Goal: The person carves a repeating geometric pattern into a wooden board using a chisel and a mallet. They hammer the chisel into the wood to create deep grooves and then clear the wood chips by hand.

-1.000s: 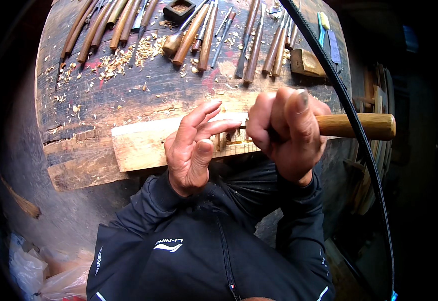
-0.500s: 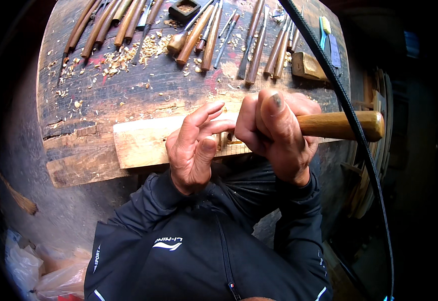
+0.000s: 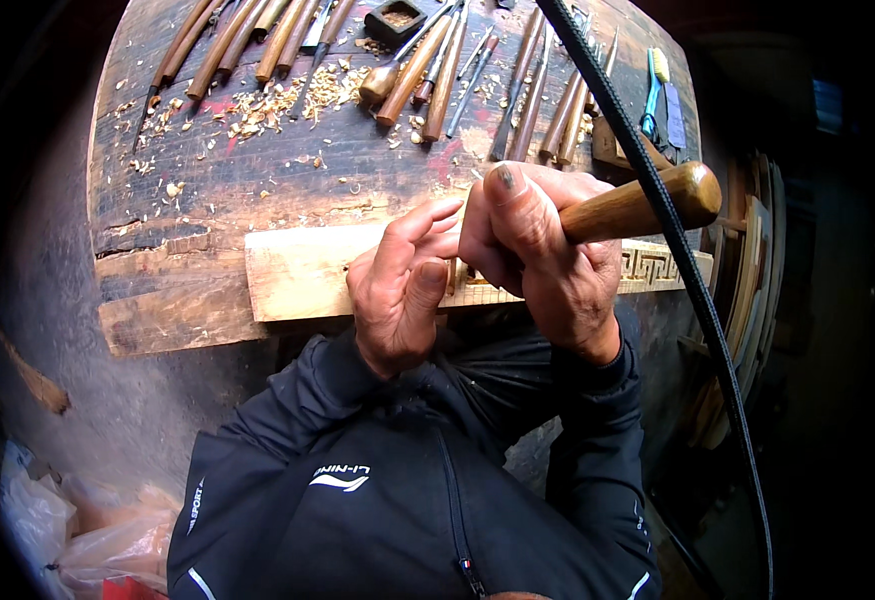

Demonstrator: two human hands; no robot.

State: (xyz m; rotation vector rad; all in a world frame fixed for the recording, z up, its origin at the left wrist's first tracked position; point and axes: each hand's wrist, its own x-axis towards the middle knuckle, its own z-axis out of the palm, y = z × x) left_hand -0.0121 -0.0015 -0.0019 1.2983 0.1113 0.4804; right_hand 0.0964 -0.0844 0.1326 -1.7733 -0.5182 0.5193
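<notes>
My right hand (image 3: 547, 260) is closed around a carving tool's wooden handle (image 3: 642, 208), which sticks out to the right and tilts slightly upward; its working tip is hidden behind my fingers. Beneath both hands lies a pale wooden board (image 3: 297, 270), with a carved geometric key pattern (image 3: 647, 265) showing at its right part and small cut grid lines at the middle. My left hand (image 3: 397, 290), fingers apart and loosely curved, rests at the board with its fingertips beside my right hand's knuckles; whether they touch the tool cannot be seen.
Carving tools (image 3: 407, 85) line the back of the worn bench (image 3: 137, 190) among shavings (image 3: 257, 110), beside a dark square box (image 3: 409, 32), a wooden block (image 3: 609, 150) and a brush (image 3: 654, 95). A black cord (image 3: 687, 270) hangs at right. Plastic bags (image 3: 37, 510) lie lower left.
My right hand has moved left and up, the handle now angled higher, uncovering more of the carved pattern. My left hand stays curved beside it. The view has shifted slightly.
</notes>
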